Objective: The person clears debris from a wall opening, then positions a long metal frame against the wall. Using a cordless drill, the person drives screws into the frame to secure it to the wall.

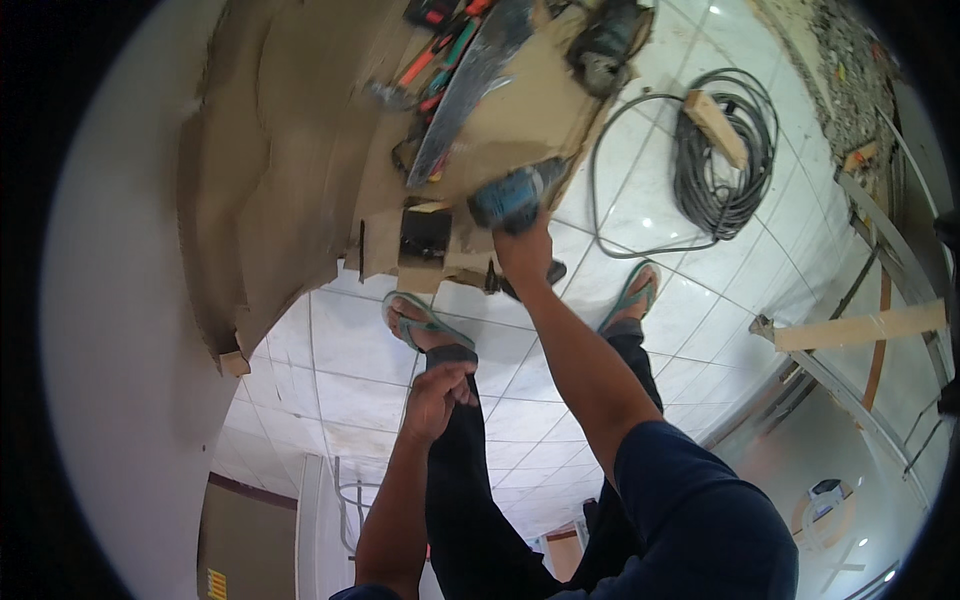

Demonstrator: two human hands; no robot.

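My right hand (525, 250) grips a blue and black cordless drill (506, 199) by its handle, above the near edge of the brown cardboard (500, 140). The drill's chuck points to the far right, and its lower end shows dark past my wrist. Over my left leg, my left hand (440, 398) has its fingers curled in; whether they hold anything is hidden. A dark open box (425, 236) stands left of the drill. Beyond it lie a wide metal blade (475, 85) and a hammer with a red handle (415, 68).
A coiled grey cable (725, 190) with a wood block (716, 130) on it lies on the white tiles to the right. A dark power tool (604, 50) sits at the far edge of the cardboard. Rubble (850, 70) and metal framing (870, 400) stand at the right.
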